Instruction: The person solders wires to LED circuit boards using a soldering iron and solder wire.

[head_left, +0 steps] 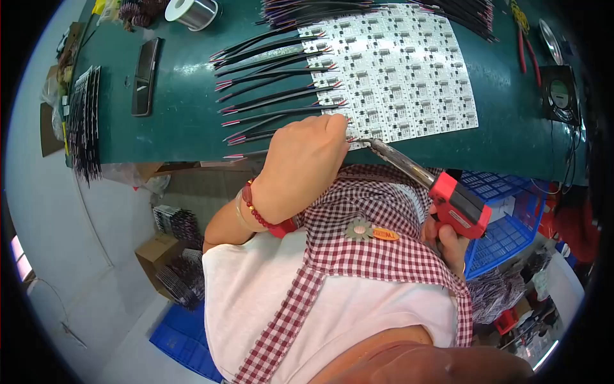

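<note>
My right hand [449, 238] is wrapped round the handle of a red and black soldering gun [459, 206]. The gun's metal tip reaches the lower left corner of a white circuit board panel [396, 77], close to my left fingertips. Closed in a pinch at that corner, my left hand [307, 160] holds a black cable [249, 155], whose stripped pink end sticks out to the left. The fingertips themselves are partly hidden behind the hand. Above it, several black cables [268, 96] lie in a row, with their right ends along the panel's left edge.
On the green table [185, 96] are a solder spool [193, 13], a phone [146, 77] and a bundle of strips [86, 121]. More cables [470, 16] lie at the back. Pliers [528, 51] and a black device [560, 96] sit at right. Blue crates [505, 240] stand below the table edge.
</note>
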Demonstrator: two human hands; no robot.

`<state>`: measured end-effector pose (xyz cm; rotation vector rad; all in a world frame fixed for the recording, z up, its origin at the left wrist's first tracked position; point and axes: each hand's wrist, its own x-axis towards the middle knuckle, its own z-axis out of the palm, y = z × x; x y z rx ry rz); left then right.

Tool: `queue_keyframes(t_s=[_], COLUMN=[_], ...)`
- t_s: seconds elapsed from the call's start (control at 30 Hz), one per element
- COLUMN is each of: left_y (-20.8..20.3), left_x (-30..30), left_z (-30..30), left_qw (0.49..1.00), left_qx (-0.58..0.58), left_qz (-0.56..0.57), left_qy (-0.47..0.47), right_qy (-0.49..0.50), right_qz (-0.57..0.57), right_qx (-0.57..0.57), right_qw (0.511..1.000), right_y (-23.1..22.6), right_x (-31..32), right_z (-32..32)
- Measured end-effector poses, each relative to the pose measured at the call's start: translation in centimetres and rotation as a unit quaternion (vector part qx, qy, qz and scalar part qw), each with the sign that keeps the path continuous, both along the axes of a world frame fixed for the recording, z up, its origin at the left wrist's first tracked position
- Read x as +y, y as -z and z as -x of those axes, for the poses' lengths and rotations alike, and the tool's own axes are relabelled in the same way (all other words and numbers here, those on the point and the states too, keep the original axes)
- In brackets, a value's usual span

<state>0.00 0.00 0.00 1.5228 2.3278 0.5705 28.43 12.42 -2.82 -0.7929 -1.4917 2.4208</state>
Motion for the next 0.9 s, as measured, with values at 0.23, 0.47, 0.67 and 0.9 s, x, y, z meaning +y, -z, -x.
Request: queue_keyframes(t_s=[0.23,0.47,0.67,0.9], left_y=[-0.2,-0.4,-0.3,-0.4], left_x=[0.0,0.2,0.1,0.2], left_z=[-0.1,-0.1,-0.2,0.2], left_qw=[1.000,1.000,1.000,0.999], left_qx=[-0.006,-0.006,-0.005,-0.018], left_qz=[0.003,0.016,0.015,-0.006], left_qy=[0.012,0.018,0.017,0.029], right_qy=[0.030,0.038,0.049,0.021], right_qz=[-0.020,-0.041,-0.036,-0.051], right_qx=[-0.034,-0.041,-0.004,-0.040], right_qw=[0.999,0.998,0.998,0.998], right_y=[-1.2,-0.2,-1.0,-0.9], right_x=[-0.4,-0.6,-0.3,-0.4], right_z=[0.5,-0.6,0.2,-0.2])
